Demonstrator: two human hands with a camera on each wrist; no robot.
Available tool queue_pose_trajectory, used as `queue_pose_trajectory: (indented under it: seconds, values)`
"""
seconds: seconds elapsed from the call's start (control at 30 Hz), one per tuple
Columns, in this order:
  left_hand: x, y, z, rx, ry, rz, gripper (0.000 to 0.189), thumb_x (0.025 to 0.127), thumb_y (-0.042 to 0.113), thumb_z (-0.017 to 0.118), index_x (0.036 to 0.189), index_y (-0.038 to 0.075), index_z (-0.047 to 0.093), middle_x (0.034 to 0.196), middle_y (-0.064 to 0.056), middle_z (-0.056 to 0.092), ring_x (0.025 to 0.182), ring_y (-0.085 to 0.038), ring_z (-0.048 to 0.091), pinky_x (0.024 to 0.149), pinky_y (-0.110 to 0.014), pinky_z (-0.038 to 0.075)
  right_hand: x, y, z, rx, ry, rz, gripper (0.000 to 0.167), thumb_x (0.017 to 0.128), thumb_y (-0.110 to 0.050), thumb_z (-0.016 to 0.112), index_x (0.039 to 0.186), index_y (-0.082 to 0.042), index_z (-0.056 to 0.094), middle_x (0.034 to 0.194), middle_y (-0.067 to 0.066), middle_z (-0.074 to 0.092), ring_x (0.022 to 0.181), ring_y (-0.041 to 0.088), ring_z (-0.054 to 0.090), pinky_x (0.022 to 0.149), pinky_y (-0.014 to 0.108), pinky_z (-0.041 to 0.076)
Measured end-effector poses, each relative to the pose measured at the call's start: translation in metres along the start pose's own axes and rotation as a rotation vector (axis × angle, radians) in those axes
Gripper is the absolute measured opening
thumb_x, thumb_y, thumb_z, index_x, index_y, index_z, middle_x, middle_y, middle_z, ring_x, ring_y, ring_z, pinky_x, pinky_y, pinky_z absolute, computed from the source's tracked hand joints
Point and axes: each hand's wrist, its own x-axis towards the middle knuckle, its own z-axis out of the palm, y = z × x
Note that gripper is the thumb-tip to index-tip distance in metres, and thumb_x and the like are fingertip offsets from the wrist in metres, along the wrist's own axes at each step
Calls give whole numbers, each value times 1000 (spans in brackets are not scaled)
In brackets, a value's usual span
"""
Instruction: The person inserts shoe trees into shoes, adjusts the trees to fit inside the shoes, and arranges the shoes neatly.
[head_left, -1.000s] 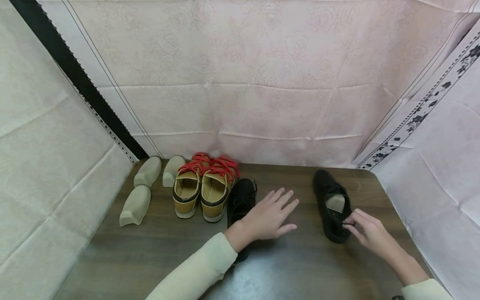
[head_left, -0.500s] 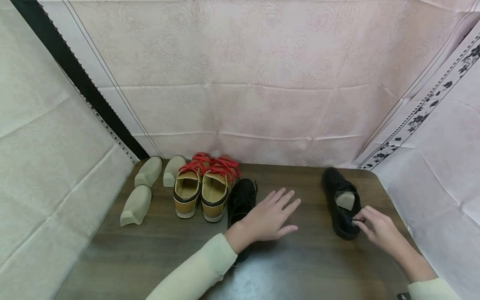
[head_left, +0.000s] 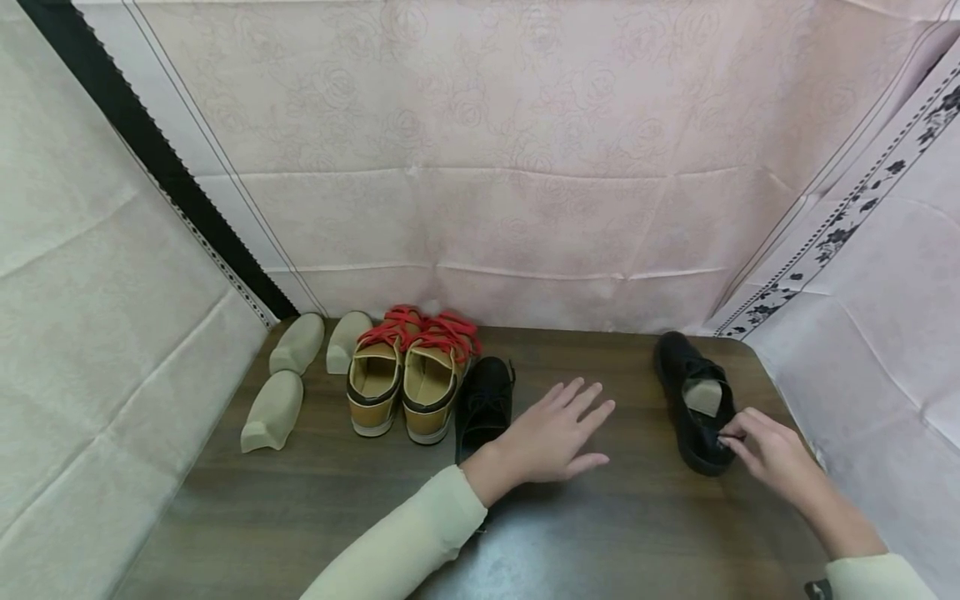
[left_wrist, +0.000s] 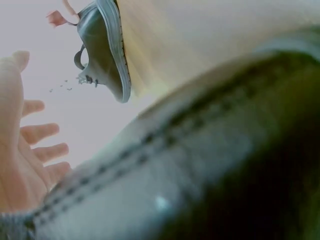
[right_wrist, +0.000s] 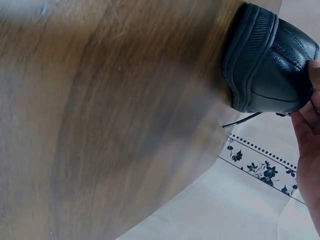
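On the right of the table stands a black shoe (head_left: 688, 408) with a pale shoe insert (head_left: 703, 397) inside its opening. My right hand (head_left: 772, 454) pinches the rim at its heel between thumb and fingers; the right wrist view shows the same heel (right_wrist: 280, 65) close up. My left hand (head_left: 551, 437) is held with fingers spread, touching nothing that I can see. Below the left wrist is a second black shoe (head_left: 483, 404), partly hidden by hand and sleeve. In the left wrist view its blurred side (left_wrist: 150, 175) fills the foreground.
Left of the second black shoe stands a pair of tan shoes (head_left: 427, 396) with red laces. Several pale shoe inserts (head_left: 272, 412) lie at the table's left edge. Cloth hangings (head_left: 525, 250) border the wooden table (head_left: 585, 550) at the back and both sides.
My right hand has moved the black shoe to the right and slightly back, still gripping its heel. My left hand has drifted a little to the right with its fingers spread.
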Motion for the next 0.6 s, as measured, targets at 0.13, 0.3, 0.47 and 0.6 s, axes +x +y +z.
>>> queue_pose_trajectory:
  seconds: [0.13,0.3,0.47,0.6]
  values:
    - [3,3,0,2,3,2,75,106,64,35,165,19,26,170,-10,27,156,-32,29,125,-46,29,-2,4,-2,-29,-1,14,54,104,-56,45,81,-13,66,80,-6,63,67,4,57,59,17,45]
    - [4,5,0,-7,-10,-4,75,106,64,34,165,20,26,170,-10,27,156,-32,29,126,-45,28,-5,9,-4,-63,2,32,56,104,-58,43,80,-13,66,80,-5,63,67,5,56,60,19,44]
    - [4,5,0,-16,-29,-18,75,106,64,36,166,20,24,171,-10,25,156,-32,28,126,-45,27,-9,16,-7,-64,4,48,58,103,-60,40,81,-14,66,80,-5,63,67,7,57,60,20,45]
    - [5,5,0,-15,-30,-19,75,106,64,35,165,20,24,171,-10,25,156,-32,29,126,-45,27,-10,20,-9,-69,13,53,58,103,-61,40,80,-15,66,80,-5,63,67,6,58,60,21,45]
